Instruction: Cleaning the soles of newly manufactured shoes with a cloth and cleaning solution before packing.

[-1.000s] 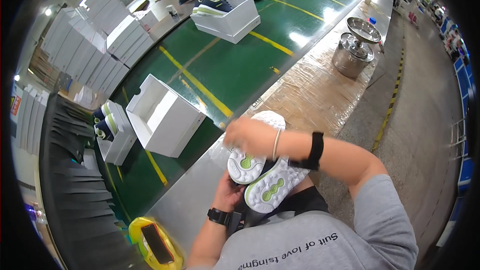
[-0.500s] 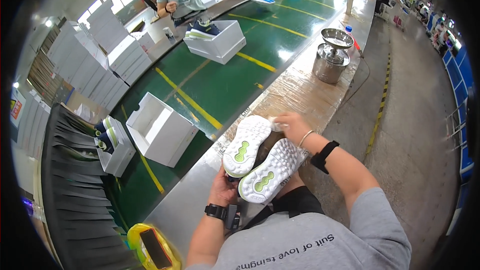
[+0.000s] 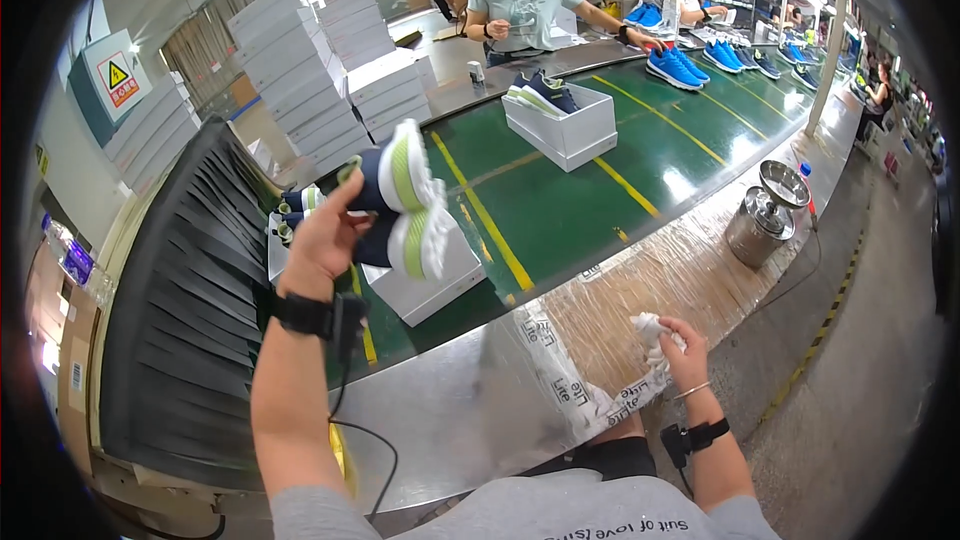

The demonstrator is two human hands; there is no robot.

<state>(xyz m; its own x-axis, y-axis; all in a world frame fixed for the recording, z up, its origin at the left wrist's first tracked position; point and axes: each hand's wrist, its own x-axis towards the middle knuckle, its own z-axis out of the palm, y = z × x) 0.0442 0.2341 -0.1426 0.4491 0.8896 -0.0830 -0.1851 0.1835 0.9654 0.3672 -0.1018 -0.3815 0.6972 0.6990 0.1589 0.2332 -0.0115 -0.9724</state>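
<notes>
A pair of navy sneakers (image 3: 412,185) with white and green soles is gripped at the heels by my left hand (image 3: 325,230), raised out over the belt. Below the shoes stands an open white shoebox (image 3: 432,290), partly hidden by them. My right hand (image 3: 688,358) is closed on a crumpled white cloth (image 3: 650,328) above the wrapped bench top (image 3: 610,340). Behind my left hand, another white box (image 3: 278,255) with navy shoes sits beside the black strip curtain (image 3: 190,320).
A green conveyor belt (image 3: 560,210) with yellow lines crosses the view. A box with shoes (image 3: 570,135) rides farther along it. Opposite, a co-worker (image 3: 520,15) holds blue shoes (image 3: 675,68). A metal pot (image 3: 757,230) stands on the bench at right. White boxes (image 3: 290,70) are stacked beyond.
My left hand has carried the sneakers from the bench, left and forward over the shoebox, tipping them sideways. My right hand has come off the soles with the cloth. The view has swung left.
</notes>
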